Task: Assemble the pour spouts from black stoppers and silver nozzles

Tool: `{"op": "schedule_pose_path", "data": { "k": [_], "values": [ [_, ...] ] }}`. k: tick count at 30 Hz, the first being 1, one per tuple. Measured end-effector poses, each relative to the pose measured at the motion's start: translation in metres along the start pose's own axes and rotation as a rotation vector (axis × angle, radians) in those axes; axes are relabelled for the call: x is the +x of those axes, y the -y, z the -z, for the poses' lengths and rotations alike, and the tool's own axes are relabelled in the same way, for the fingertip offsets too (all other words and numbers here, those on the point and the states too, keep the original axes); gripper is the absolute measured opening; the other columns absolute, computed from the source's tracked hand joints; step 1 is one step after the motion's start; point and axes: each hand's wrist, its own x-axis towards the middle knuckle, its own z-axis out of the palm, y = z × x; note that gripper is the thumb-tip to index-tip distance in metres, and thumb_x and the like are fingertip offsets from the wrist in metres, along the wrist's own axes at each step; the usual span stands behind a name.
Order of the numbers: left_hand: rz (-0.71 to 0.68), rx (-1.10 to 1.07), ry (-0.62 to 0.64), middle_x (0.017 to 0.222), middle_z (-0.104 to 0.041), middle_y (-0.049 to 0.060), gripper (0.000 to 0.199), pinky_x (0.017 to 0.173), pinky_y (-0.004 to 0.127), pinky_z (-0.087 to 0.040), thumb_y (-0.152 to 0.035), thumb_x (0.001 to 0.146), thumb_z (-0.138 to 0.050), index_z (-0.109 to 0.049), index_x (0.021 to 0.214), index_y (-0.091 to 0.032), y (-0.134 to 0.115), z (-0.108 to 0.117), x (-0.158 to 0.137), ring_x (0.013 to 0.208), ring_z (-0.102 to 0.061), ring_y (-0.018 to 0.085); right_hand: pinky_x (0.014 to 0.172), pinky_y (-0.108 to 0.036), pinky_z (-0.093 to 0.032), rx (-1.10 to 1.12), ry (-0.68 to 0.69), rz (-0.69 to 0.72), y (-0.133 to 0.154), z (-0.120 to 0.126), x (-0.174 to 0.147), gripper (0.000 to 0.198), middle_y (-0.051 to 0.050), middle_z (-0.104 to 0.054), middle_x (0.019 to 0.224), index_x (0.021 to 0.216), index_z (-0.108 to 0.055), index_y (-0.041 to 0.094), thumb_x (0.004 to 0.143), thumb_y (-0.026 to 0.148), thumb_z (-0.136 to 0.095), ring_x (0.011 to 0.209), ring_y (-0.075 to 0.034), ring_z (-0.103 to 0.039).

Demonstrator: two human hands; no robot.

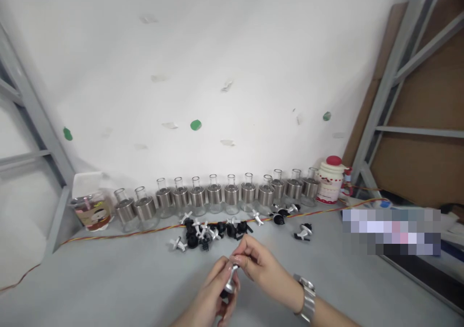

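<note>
Low in the head view, my left hand (217, 290) is closed around a silver-and-black pour spout (229, 284). Thumb and fingertips of my right hand (253, 261) pinch its upper end, where a small dark part shows; the fingers cover most of that end. Just beyond my hands lies a loose pile of similar silver-and-black pour spouts (204, 231). A few more spouts (303, 232) lie apart to the right. Behind them stands a row of glass bottles (214, 194) with brushed-metal sleeves and uncapped necks.
A twisted red-and-yellow cord (145, 231) crosses the grey table (108, 278) in front of the bottles. A printed cup (93, 211) stands at the far left. At the right are a cream jar with a red lid (330, 179) and a pixelated flat item (391, 228).
</note>
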Motion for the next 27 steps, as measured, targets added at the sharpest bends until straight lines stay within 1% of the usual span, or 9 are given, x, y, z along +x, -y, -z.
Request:
{"op": "schedule_pose_path", "data": {
  "k": [2, 4, 8, 11, 14, 18, 22, 24, 27],
  "values": [
    [-0.006, -0.009, -0.004, 0.056, -0.045, -0.009, 0.040, 0.026, 0.013, -0.018, -0.061, 0.071, -0.050, -0.045, 0.077, -0.022, 0.000, 0.000, 0.000, 0.031, -0.032, 0.001, 0.054, -0.021, -0.034, -0.060, -0.010, 0.003, 0.001, 0.000, 0.000, 0.018, 0.005, -0.046, 0.061, 0.077, -0.047, 0.019, 0.084, 0.035, -0.049, 0.056, -0.009, -0.042],
    [-0.034, -0.037, 0.000, 0.056, -0.046, -0.009, 0.037, 0.026, 0.013, -0.017, -0.058, 0.073, -0.049, -0.045, 0.076, -0.022, 0.002, 0.003, 0.001, 0.030, -0.031, 0.001, 0.059, -0.022, -0.037, -0.185, -0.027, 0.041, 0.002, 0.001, -0.001, 0.016, 0.004, -0.049, 0.064, 0.080, -0.051, 0.019, 0.086, 0.033, -0.047, 0.060, -0.010, -0.046],
    [-0.086, -0.108, -0.007, 0.051, -0.046, -0.009, 0.035, 0.026, 0.014, -0.017, -0.056, 0.075, -0.047, -0.044, 0.072, -0.021, 0.008, 0.008, 0.005, 0.027, -0.030, 0.001, 0.073, -0.027, -0.041, -0.450, -0.029, 0.230, 0.002, 0.002, -0.005, 0.016, -0.003, -0.055, 0.081, 0.092, -0.056, 0.019, 0.089, 0.027, -0.042, 0.078, -0.015, -0.051],
    [-0.078, -0.143, -0.048, 0.051, -0.047, -0.010, 0.036, 0.026, 0.014, -0.017, -0.056, 0.071, -0.053, -0.043, 0.070, -0.022, 0.007, 0.007, 0.006, 0.028, -0.033, 0.002, 0.079, -0.029, -0.042, -0.560, 0.006, 0.320, 0.002, 0.002, -0.007, 0.020, -0.007, -0.055, 0.090, 0.103, -0.054, 0.018, 0.089, 0.023, -0.040, 0.087, -0.017, -0.051],
    [-0.013, -0.174, -0.104, 0.046, -0.045, -0.010, 0.042, 0.026, 0.014, -0.016, -0.062, 0.065, -0.054, -0.044, 0.067, -0.021, 0.004, 0.006, 0.006, 0.028, -0.030, 0.002, 0.084, -0.033, -0.041, -0.658, 0.036, 0.370, 0.000, 0.002, -0.008, 0.025, -0.010, -0.056, 0.098, 0.112, -0.048, 0.018, 0.088, 0.021, -0.042, 0.094, -0.019, -0.050],
    [0.094, -0.191, -0.098, 0.036, -0.037, -0.010, 0.050, 0.027, 0.014, -0.014, -0.069, 0.065, -0.046, -0.046, 0.059, -0.019, 0.007, 0.009, 0.008, 0.026, -0.024, 0.002, 0.086, -0.035, -0.042, -0.723, 0.041, 0.405, -0.003, 0.001, -0.008, 0.028, -0.011, -0.056, 0.102, 0.114, -0.047, 0.016, 0.087, 0.022, -0.044, 0.097, -0.021, -0.049],
    [0.151, -0.236, -0.049, 0.032, -0.034, -0.009, 0.052, 0.026, 0.014, -0.013, -0.067, 0.070, -0.041, -0.048, 0.055, -0.018, 0.008, 0.010, 0.008, 0.026, -0.021, 0.003, 0.080, -0.033, -0.044, -0.694, 0.009, 0.402, -0.006, -0.002, -0.006, 0.019, -0.009, -0.058, 0.092, 0.105, -0.051, 0.018, 0.088, 0.023, -0.044, 0.088, -0.019, -0.052],
    [0.151, -0.260, -0.032, 0.031, -0.034, -0.009, 0.052, 0.025, 0.014, -0.013, -0.067, 0.069, -0.043, -0.050, 0.054, -0.018, 0.006, 0.008, 0.006, 0.025, -0.020, 0.002, 0.077, -0.031, -0.045, -0.665, -0.022, 0.405, -0.006, -0.003, -0.006, 0.017, -0.007, -0.058, 0.088, 0.102, -0.052, 0.018, 0.088, 0.024, -0.044, 0.084, -0.018, -0.052],
    [0.086, -0.295, -0.056, 0.035, -0.040, -0.008, 0.050, 0.024, 0.014, -0.015, -0.067, 0.065, -0.051, -0.052, 0.056, -0.017, 0.001, 0.003, 0.002, 0.025, -0.021, 0.002, 0.072, -0.030, -0.045, -0.661, -0.049, 0.428, -0.005, -0.004, -0.007, 0.015, -0.007, -0.058, 0.084, 0.099, -0.052, 0.018, 0.088, 0.025, -0.044, 0.079, -0.018, -0.052]
  ]
}}
